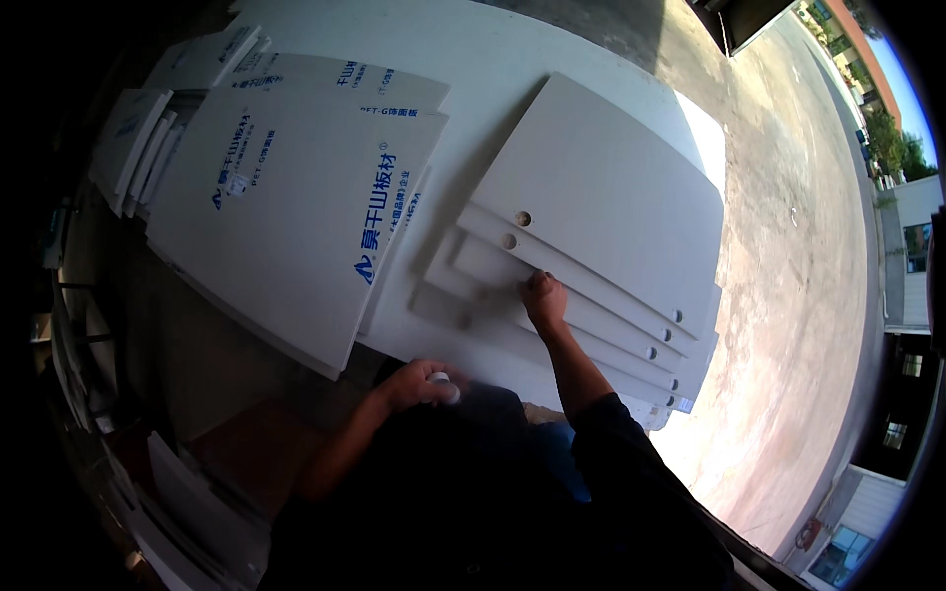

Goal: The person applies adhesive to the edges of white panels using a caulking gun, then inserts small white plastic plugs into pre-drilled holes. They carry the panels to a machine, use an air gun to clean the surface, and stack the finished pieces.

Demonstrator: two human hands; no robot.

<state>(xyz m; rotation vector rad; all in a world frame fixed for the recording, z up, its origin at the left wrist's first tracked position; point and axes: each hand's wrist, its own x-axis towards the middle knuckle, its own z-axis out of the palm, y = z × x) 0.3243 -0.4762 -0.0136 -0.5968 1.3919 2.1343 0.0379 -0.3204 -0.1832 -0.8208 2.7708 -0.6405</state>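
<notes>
Several white cabinet door panels (621, 187) lie in a staggered stack to the right, with round holes (523, 219) near their edges. My right hand (544, 297) is closed and presses down by the left end of a middle panel, where a hole could be under it. Whatever its fingers hold, if anything, is hidden. In front of my body, my left hand (419, 384) grips a small white round-ended object (445, 387). Its far part is blurred, and I cannot make out its kind.
On the left lies a stack of large panels (266, 207) with blue print. Smaller panels (133, 148) stand beyond it. Both stacks rest on a pale table (503, 69). Sunlit concrete floor (788, 295) stretches to the right. More boards (197, 492) lean at the lower left.
</notes>
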